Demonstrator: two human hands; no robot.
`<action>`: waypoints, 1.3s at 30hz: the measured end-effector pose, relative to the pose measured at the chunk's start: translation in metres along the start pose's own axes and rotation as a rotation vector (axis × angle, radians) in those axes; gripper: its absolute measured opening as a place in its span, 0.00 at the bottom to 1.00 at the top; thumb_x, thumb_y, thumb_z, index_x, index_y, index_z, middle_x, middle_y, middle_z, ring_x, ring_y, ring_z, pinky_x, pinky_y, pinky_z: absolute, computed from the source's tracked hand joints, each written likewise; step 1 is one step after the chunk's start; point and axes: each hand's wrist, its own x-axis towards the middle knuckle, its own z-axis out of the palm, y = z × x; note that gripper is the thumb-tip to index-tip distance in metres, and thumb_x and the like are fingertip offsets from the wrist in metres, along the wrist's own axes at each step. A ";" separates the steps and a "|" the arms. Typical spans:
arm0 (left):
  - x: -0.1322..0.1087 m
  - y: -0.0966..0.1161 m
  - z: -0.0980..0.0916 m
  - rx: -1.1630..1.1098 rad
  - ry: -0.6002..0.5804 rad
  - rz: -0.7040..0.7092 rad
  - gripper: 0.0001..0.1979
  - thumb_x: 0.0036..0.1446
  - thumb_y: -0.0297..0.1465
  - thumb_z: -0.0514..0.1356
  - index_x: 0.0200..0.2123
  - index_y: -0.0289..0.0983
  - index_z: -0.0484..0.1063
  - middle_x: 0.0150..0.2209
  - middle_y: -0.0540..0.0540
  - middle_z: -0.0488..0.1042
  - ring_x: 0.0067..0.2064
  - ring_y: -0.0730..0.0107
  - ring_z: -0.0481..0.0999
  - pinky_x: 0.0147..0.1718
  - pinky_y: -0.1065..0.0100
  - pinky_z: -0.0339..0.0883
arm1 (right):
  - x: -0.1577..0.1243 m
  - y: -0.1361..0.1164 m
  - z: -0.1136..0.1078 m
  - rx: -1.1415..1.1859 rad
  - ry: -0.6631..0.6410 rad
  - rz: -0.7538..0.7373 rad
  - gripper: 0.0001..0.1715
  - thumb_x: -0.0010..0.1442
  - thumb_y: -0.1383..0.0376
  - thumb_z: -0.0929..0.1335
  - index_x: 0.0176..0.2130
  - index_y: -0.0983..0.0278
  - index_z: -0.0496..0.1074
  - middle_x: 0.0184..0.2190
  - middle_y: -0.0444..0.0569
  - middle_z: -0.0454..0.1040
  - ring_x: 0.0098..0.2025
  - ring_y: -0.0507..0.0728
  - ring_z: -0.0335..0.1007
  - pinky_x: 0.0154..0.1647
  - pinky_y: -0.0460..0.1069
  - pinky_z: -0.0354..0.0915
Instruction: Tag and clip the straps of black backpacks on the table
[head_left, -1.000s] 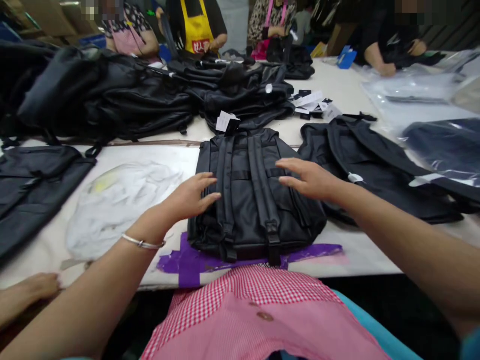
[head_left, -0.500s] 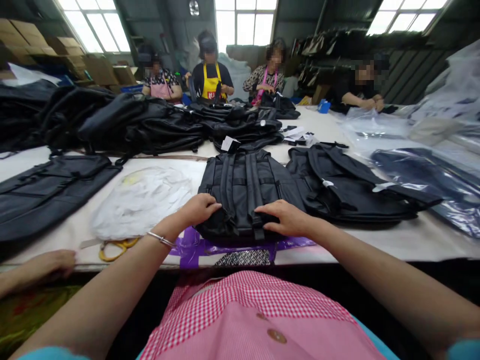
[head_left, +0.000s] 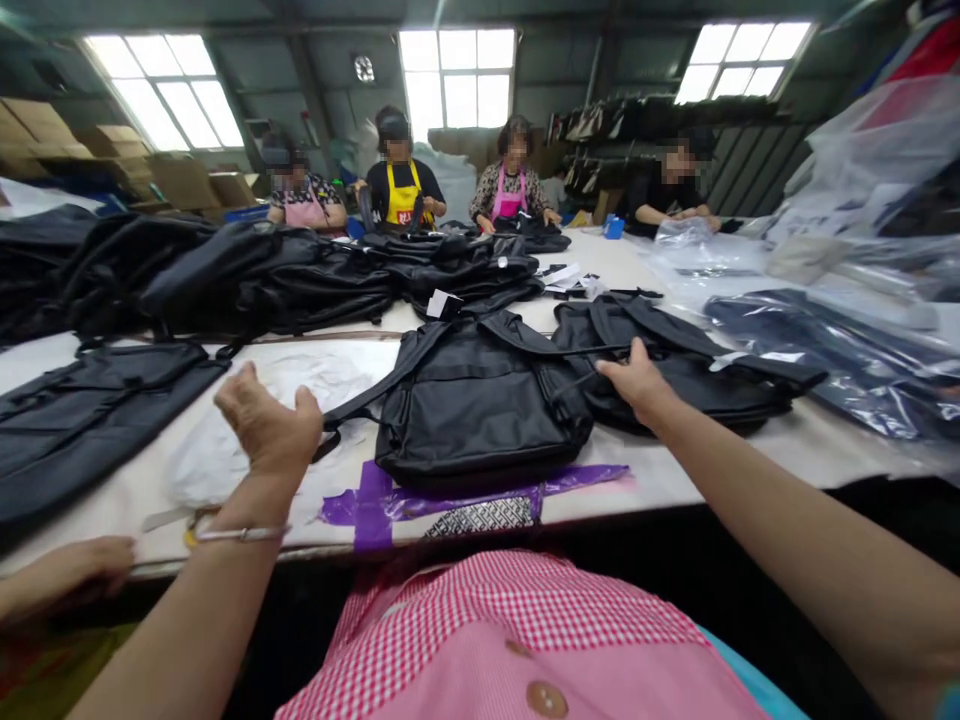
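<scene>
A black backpack (head_left: 480, 415) lies in front of me with its shoulder straps drawn out to both sides. My right hand (head_left: 641, 385) pinches the end of the right shoulder strap (head_left: 517, 330) over the neighbouring bag. My left hand (head_left: 270, 425) is raised on the left, fingers and thumb apart. The left shoulder strap (head_left: 390, 385) runs out to the base of that hand, and whether they touch is hidden. Beneath the left hand is a white plastic bundle (head_left: 199, 455). Scissors with yellow handles (head_left: 193, 528) are mostly covered by my left wrist.
Another black backpack (head_left: 735, 395) lies to the right, near clear plastic-wrapped bags (head_left: 840, 350). A flat black bag (head_left: 97, 425) lies left. Black bags (head_left: 285, 270) are heaped behind. Purple tape (head_left: 373, 510) marks the table edge. A co-worker's hand (head_left: 90, 565) is at lower left; several people work opposite.
Both hands have moved apart from the backpack's lower part, and the shoulder straps that lay along its middle are now spread left and right. The left hand has opened.
</scene>
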 end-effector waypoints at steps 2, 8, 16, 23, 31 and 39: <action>-0.024 0.005 -0.010 -0.017 -0.169 0.286 0.28 0.55 0.35 0.60 0.59 0.39 0.60 0.58 0.40 0.62 0.61 0.45 0.58 0.60 0.45 0.54 | -0.027 0.002 -0.011 -0.194 0.022 -0.015 0.41 0.55 0.54 0.66 0.62 0.69 0.57 0.57 0.67 0.64 0.55 0.70 0.64 0.54 0.65 0.61; -0.077 0.041 0.022 -0.028 -0.881 0.854 0.27 0.57 0.41 0.59 0.59 0.40 0.63 0.60 0.39 0.65 0.62 0.51 0.60 0.61 0.49 0.53 | -0.087 -0.059 -0.004 -0.274 -0.280 -0.718 0.36 0.56 0.57 0.69 0.62 0.60 0.61 0.64 0.57 0.58 0.64 0.69 0.52 0.61 0.64 0.50; -0.052 0.049 0.054 0.041 -1.183 0.810 0.25 0.60 0.33 0.53 0.61 0.43 0.62 0.56 0.42 0.71 0.51 0.58 0.74 0.49 0.63 0.66 | -0.057 -0.070 0.034 -0.329 -0.638 -0.826 0.27 0.57 0.59 0.68 0.56 0.59 0.67 0.52 0.53 0.73 0.53 0.62 0.68 0.51 0.54 0.57; 0.003 0.074 0.063 0.106 -1.153 0.684 0.21 0.57 0.33 0.55 0.54 0.46 0.71 0.37 0.44 0.79 0.39 0.56 0.78 0.41 0.64 0.67 | -0.013 -0.102 0.016 -0.415 -0.519 -0.682 0.18 0.59 0.62 0.65 0.50 0.58 0.72 0.38 0.48 0.78 0.39 0.60 0.73 0.37 0.48 0.59; -0.004 0.038 0.049 -0.028 -1.198 0.816 0.28 0.55 0.38 0.59 0.60 0.42 0.64 0.53 0.42 0.73 0.53 0.58 0.72 0.52 0.63 0.62 | -0.035 -0.077 0.036 -0.377 -0.506 -0.642 0.20 0.60 0.62 0.65 0.52 0.58 0.71 0.41 0.48 0.79 0.40 0.60 0.73 0.42 0.50 0.60; 0.004 0.026 0.064 0.151 -1.090 0.731 0.13 0.58 0.40 0.55 0.39 0.41 0.76 0.36 0.45 0.77 0.38 0.62 0.75 0.38 0.67 0.64 | -0.021 -0.079 0.037 -0.338 -0.448 -0.607 0.23 0.60 0.60 0.65 0.55 0.58 0.69 0.44 0.49 0.78 0.41 0.60 0.74 0.41 0.50 0.63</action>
